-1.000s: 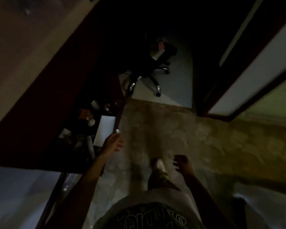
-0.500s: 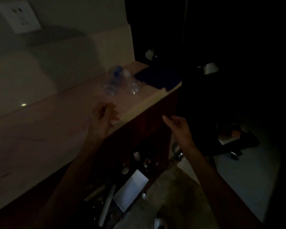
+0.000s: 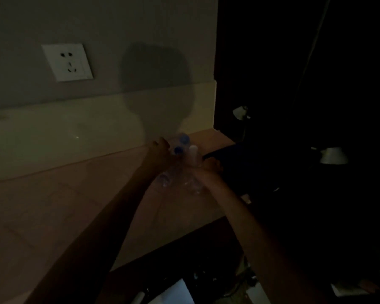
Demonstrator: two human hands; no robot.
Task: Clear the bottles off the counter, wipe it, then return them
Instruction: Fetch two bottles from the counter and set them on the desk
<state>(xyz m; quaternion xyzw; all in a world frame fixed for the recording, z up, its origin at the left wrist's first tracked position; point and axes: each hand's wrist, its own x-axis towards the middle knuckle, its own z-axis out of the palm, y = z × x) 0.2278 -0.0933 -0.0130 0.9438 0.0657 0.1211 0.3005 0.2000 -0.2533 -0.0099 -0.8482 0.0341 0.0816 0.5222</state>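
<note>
Head view, very dim lighting. Left hand [image 3: 160,150] reaches to the far left side of a cluster of clear plastic bottles [image 3: 180,170], its fingers curled against the blue-capped ones; whether its grip has closed on a bottle cannot be told. Right hand [image 3: 210,166] lies at the right side of the same cluster, beside the white-capped bottle [image 3: 193,155]; its fingers are hidden in shadow, so its grip state cannot be told either. Both forearms converge on the cluster from below.

Bottle cluster location: standing on the light beige counter [image 3: 75,205], near its far right end, close to the pale backsplash [image 3: 75,132]. A dark cloth-like item [image 3: 228,154] lies just right of the bottles at the counter end.

A white wall socket plate [image 3: 67,62] is mounted on the grey wall above the backsplash. Right of the counter, a lamp with a pale shade [image 3: 332,155] shows in the darkness.
</note>
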